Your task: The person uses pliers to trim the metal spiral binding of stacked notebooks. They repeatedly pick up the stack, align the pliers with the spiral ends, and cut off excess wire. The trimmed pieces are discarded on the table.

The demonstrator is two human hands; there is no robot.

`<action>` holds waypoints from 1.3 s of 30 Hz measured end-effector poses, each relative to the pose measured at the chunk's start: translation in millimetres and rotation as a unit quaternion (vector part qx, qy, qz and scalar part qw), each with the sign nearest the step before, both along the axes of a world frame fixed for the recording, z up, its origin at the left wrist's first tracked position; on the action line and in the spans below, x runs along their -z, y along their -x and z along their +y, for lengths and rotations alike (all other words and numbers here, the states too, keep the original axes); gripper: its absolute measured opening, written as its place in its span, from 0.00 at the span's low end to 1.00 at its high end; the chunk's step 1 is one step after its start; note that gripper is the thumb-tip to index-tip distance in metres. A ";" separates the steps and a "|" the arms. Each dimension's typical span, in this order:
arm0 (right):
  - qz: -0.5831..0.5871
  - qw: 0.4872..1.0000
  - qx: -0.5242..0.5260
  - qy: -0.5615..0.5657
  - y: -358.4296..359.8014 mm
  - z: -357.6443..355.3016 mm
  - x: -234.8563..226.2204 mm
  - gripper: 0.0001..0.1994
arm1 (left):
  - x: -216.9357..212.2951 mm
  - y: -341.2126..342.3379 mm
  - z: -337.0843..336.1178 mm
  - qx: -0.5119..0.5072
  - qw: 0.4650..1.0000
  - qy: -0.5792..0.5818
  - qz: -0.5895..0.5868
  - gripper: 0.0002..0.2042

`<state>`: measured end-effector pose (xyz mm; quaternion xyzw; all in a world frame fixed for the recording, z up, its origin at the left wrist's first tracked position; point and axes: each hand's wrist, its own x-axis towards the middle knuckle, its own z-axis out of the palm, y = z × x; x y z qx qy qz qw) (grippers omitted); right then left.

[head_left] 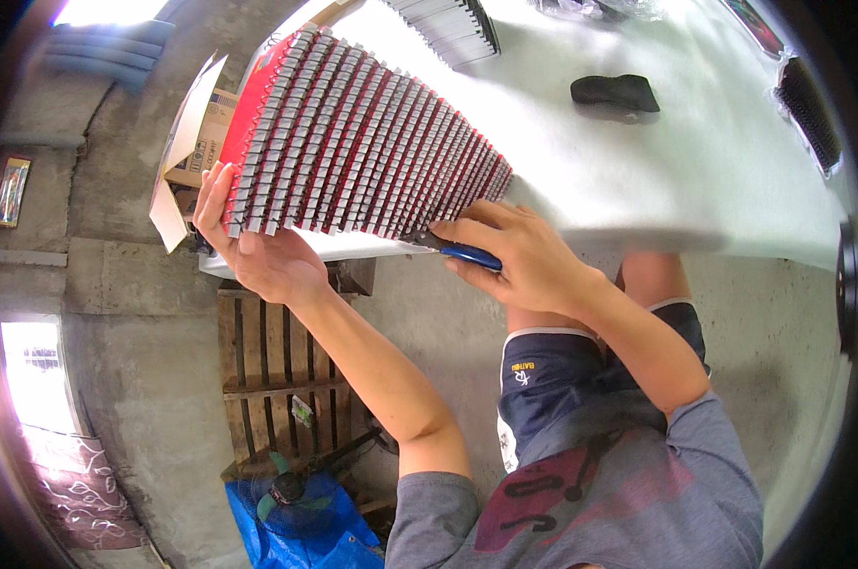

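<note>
A large red panel [244, 123] is covered in rows of small grey metallic pieces with dark gaps between them. It is tilted above the white table, its near edge toward me. My left hand [263, 251] grips the panel's near left corner, thumb in front and fingers along the left side. At the near right part of the panel, my right hand [514, 251] is closed on a blue-handled hand tool [470, 256], which looks like small pliers or cutters. The tool's dark tip meets the lowest row of pieces; its exact shape is hard to make out.
On the white table [581, 180] lie a black oblong object [615, 93] and a dark ridged piece [808, 109] at the right. Another stack of strips [448, 28] is at the far side. A cardboard box [206, 133] stands left, with a wooden pallet [286, 379] and fan [286, 488] below.
</note>
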<state>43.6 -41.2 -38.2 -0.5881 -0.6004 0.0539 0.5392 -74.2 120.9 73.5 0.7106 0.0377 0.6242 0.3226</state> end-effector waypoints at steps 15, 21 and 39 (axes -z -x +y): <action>-0.037 0.997 0.069 -0.015 3.0 -6.2 2.3 0.20 | -1.4 -0.6 -7.0 0.005 1.000 0.030 0.002 0.25; -0.095 0.989 0.098 -0.048 1.9 -2.4 6.5 0.20 | -1.8 0.3 -3.1 0.008 1.000 0.024 0.005 0.25; 0.322 0.911 -0.184 0.181 -13.8 -2.9 -12.1 0.13 | -0.9 -0.4 -2.5 0.006 1.000 0.029 0.001 0.26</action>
